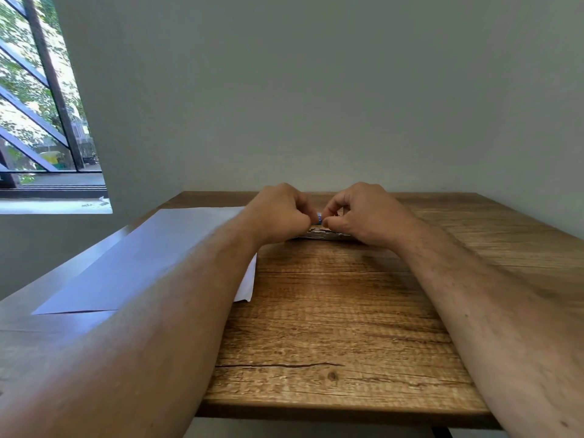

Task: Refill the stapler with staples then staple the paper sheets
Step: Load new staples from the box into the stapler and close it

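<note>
Honestly, still early: both hands, left (279,213) and right (363,211), pinch something small and blue (319,218) at the table's (331,311) far end, probably the stapler. Paper (142,260) lies unstapled beside the left arm.

hands: your left hand (278,213) and right hand (363,213) pinch a small blue item (319,217) | far table (331,311) | paper (151,260) left
</note>
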